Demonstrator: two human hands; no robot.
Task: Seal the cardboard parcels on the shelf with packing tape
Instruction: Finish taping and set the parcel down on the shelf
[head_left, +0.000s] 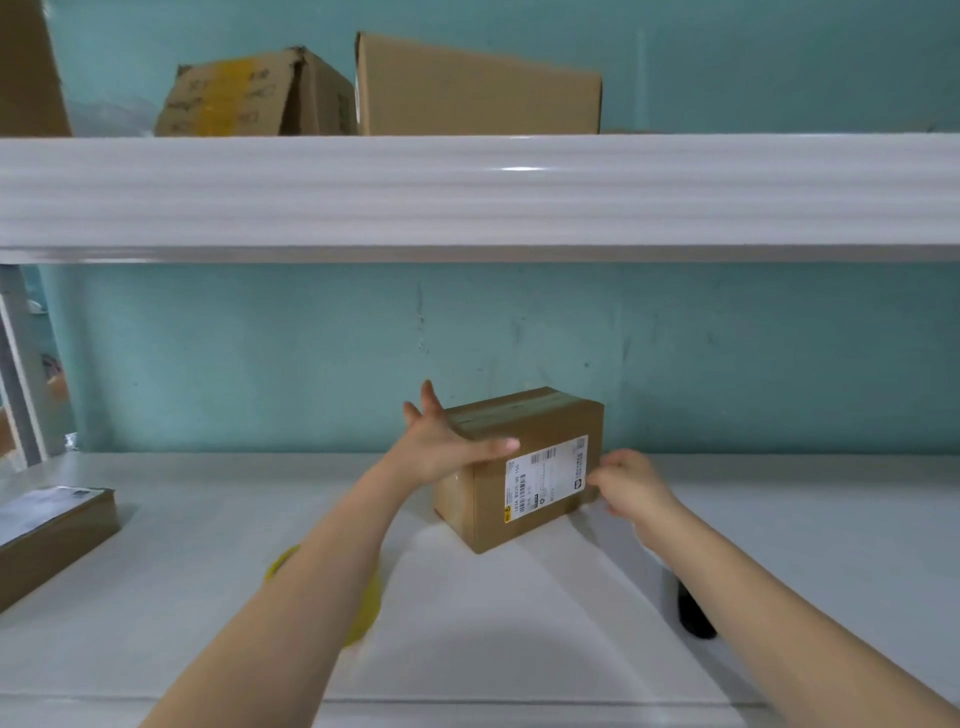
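Steadying centre-frame parcel (519, 512) against sliding: left hand (441, 447) fingers splayed on top, right hand (631, 486) fingers curled at right edge, grip unclear.

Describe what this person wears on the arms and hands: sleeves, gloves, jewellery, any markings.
No sleeves show: the left forearm and the right forearm are bare right to the picture's lower edge. The left hand and the right hand wear no gloves. No watch, bracelet, ring or marking shows, though the picture is slightly blurred.
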